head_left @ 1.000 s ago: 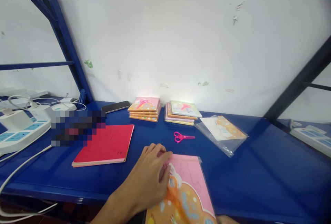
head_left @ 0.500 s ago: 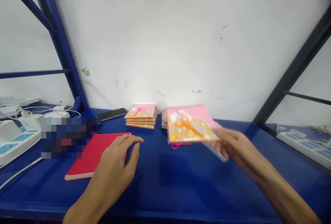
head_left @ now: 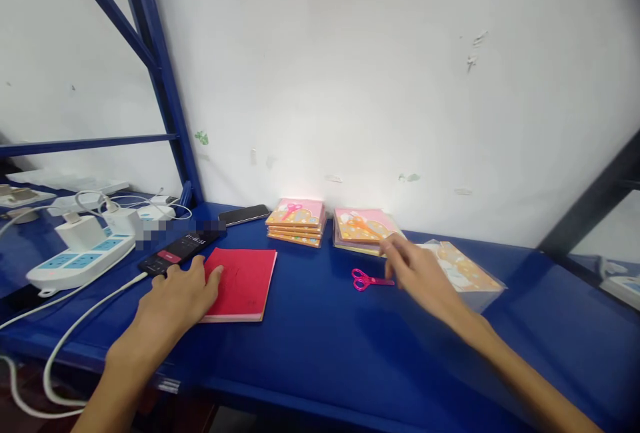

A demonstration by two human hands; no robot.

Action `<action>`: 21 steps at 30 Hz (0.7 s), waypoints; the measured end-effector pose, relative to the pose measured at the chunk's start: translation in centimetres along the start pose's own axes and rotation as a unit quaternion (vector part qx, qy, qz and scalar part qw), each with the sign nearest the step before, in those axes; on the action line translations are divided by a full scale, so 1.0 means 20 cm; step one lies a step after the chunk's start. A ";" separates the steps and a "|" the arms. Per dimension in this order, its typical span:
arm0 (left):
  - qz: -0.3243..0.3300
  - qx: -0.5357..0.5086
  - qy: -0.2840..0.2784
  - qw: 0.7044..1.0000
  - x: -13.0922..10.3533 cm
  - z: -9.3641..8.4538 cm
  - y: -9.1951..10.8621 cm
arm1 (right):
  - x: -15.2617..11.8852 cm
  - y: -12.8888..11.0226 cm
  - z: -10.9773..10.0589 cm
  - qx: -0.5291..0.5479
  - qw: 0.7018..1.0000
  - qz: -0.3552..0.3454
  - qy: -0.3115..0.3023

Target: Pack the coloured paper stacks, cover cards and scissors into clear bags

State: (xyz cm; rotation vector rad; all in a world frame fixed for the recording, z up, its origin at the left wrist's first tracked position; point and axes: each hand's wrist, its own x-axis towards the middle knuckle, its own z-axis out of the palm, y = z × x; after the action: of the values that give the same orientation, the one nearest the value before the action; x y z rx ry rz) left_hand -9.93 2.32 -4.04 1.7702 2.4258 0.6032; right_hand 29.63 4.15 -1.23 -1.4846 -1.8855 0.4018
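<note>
My left hand [head_left: 175, 296] lies over the left part of a stack of red paper [head_left: 243, 280], its fingers spread, the thumb on the red sheet. At the back, my right hand [head_left: 417, 273] has its fingers closed at the front right corner of a flat packet [head_left: 367, 225] with a pink top and an orange scissors picture. That packet lies on top of a pile; my right thumb is partly hidden. Just left of the right hand, pink scissors [head_left: 369, 280] lie shut on the table. A clear plastic sleeve [head_left: 467, 270] with an orange printed card is beyond my right wrist.
Another pile of similar packets [head_left: 296, 220] stands left of the first. A lit phone [head_left: 180, 250] and a dark phone [head_left: 244, 214] lie at the left. A white power strip [head_left: 83, 263] with plugs and cables is further left. A wall stands behind the blue table [head_left: 310, 346].
My right hand has brought the scissors-picture packet down onto the right back pile. My left hand has moved left onto the red paper and spread out. The view has turned right.
</note>
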 end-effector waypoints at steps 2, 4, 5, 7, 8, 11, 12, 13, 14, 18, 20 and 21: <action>-0.008 0.042 -0.014 0.999 0.01 0.01 0.03 | -0.01 -0.11 0.10 -0.004 0.996 -0.042 -0.078; 0.003 0.068 -0.032 0.997 -0.01 0.02 0.09 | -0.02 -0.21 0.22 -0.018 0.987 -0.076 -0.139; 0.016 0.072 -0.041 0.996 -0.03 0.03 0.12 | -0.02 -0.25 0.28 -0.042 0.983 -0.091 -0.154; 0.045 0.068 -0.060 0.995 -0.09 0.03 0.20 | -0.03 -0.29 0.37 -0.117 0.974 -0.110 -0.158; 0.064 0.060 -0.070 0.994 -0.12 0.03 0.24 | -0.03 -0.30 0.40 -0.160 0.969 -0.112 -0.151; 0.139 -0.014 -0.118 0.983 -0.21 0.03 0.33 | -0.03 -0.27 0.42 -0.280 0.948 -0.095 -0.119; 0.153 -0.055 -0.139 0.977 -0.23 0.03 0.34 | -0.03 -0.25 0.41 -0.312 0.940 -0.085 -0.111; 0.152 -0.092 -0.156 0.972 -0.24 0.03 0.36 | -0.03 -0.23 0.40 -0.337 0.933 -0.074 -0.105; 0.144 -0.121 -0.165 0.968 -0.24 0.04 0.36 | -0.03 -0.21 0.38 -0.355 0.927 -0.064 -0.101; 0.110 -0.150 -0.153 0.971 -0.22 0.06 0.35 | -0.03 -0.16 0.36 -0.372 0.921 -0.063 -0.099; 0.120 -0.183 -0.177 0.960 -0.22 0.06 0.35 | -0.03 -0.15 0.37 -0.371 0.921 -0.073 -0.097; 0.117 -0.217 -0.196 0.949 -0.23 0.06 0.35 | -0.03 -0.16 0.37 -0.369 0.921 -0.078 -0.098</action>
State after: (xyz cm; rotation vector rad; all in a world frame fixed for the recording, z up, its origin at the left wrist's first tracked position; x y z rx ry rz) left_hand -1.81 0.21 -3.29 1.7849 1.6854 0.6662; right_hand 22.39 3.88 -4.78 -1.7778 -2.4520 -0.2951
